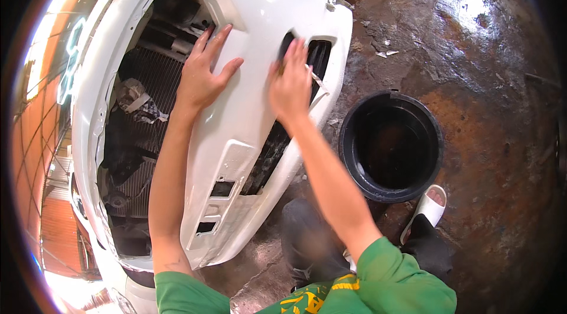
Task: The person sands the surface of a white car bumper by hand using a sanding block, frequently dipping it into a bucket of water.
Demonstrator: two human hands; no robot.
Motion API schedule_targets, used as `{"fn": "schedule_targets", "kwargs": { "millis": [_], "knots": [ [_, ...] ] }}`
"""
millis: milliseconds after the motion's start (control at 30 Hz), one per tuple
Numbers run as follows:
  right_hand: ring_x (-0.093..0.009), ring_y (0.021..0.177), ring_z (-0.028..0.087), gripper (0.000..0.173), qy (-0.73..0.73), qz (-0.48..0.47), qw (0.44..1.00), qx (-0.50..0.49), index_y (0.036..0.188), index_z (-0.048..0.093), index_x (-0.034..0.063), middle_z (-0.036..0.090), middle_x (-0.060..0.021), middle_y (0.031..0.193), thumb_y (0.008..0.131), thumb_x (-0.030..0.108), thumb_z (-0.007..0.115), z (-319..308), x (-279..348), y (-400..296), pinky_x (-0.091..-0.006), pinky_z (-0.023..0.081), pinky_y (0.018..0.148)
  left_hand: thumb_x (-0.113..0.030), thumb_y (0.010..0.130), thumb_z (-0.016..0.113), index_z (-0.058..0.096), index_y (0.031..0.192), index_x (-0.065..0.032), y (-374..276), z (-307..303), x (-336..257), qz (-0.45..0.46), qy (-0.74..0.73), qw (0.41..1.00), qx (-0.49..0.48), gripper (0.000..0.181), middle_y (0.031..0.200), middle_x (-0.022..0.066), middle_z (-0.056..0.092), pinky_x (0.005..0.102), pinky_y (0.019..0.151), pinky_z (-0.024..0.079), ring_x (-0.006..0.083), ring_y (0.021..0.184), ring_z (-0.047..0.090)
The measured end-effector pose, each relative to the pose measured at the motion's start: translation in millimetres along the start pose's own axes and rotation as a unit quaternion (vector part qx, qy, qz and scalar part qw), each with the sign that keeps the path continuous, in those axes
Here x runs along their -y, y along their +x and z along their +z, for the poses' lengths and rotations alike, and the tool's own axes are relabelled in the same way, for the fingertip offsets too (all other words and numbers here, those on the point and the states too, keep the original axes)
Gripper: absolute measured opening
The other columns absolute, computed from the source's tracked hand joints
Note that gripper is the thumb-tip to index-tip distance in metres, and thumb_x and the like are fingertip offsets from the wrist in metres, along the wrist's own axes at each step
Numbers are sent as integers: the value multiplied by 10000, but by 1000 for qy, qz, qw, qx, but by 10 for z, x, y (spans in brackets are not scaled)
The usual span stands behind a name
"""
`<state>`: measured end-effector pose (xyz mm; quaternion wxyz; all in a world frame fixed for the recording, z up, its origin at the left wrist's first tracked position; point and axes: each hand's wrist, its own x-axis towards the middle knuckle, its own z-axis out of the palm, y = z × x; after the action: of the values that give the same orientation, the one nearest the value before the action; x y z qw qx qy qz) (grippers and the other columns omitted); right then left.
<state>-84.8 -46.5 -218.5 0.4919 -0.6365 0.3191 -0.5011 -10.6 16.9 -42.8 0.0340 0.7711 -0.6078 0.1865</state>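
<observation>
A white car front bumper (266, 17) fills the middle of the view, its surface wet in places. My left hand (203, 72) rests with fingers spread along the bumper's upper edge, beside the open grille area. Lower on the bumper, my right hand (292, 79) lies flat by the lower air intake (321, 61), fingers close together and blurred. Something small and dark yellowish shows at the edge of that palm, too hidden to identify. A recessed licence plate mount (220, 201) with rectangular holes sits on the bumper nearer to me.
A black plastic tub (436, 137) stands on the wet, stained floor (496, 146) at my right, near my white slide sandal (427, 210). Behind the bumper opening is a radiator (161, 75), with crumpled paper or plastic (135, 97) before it. Torn masking (319, 81) hangs at the intake.
</observation>
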Motion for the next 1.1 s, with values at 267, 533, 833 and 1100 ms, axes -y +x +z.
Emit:
{"fn": "schedule_targets", "kwargs": {
  "millis": [267,533,833,1100],
  "knots": [
    [-377,1517,216,724,-10,-71,997,22,1564,234,-28,192,-215,1647,990,292,538,-69,126,-300,-646,212,1162,-395,869,730,519,1464,-225,-11,-27,-40,-11,-6,1000,6,655,1471,275,461,448,1082,420,436,1353,467],
    [-340,1544,158,800,8,-94,991,92,1572,307,55,213,-125,1666,888,314,633,21,309,-1190,-646,32,1194,-386,906,698,523,1466,-244,-59,4,-44,-31,-11,999,13,603,1483,237,475,442,1098,403,406,1363,476],
    [-355,1510,251,675,-16,-128,991,-31,1539,330,5,266,-179,1634,967,272,570,41,231,251,-670,133,1170,-486,967,568,526,1457,-246,12,27,-43,-17,-10,1000,-2,547,1447,311,465,466,1092,399,454,1356,446],
    [-385,1506,247,731,-52,-133,990,3,1560,274,-5,220,-195,1646,975,334,550,63,418,-176,-658,189,1160,-544,980,512,530,1452,-238,-28,2,64,0,-18,1000,-9,563,1430,306,486,485,1103,381,452,1373,422]
  ]
}}
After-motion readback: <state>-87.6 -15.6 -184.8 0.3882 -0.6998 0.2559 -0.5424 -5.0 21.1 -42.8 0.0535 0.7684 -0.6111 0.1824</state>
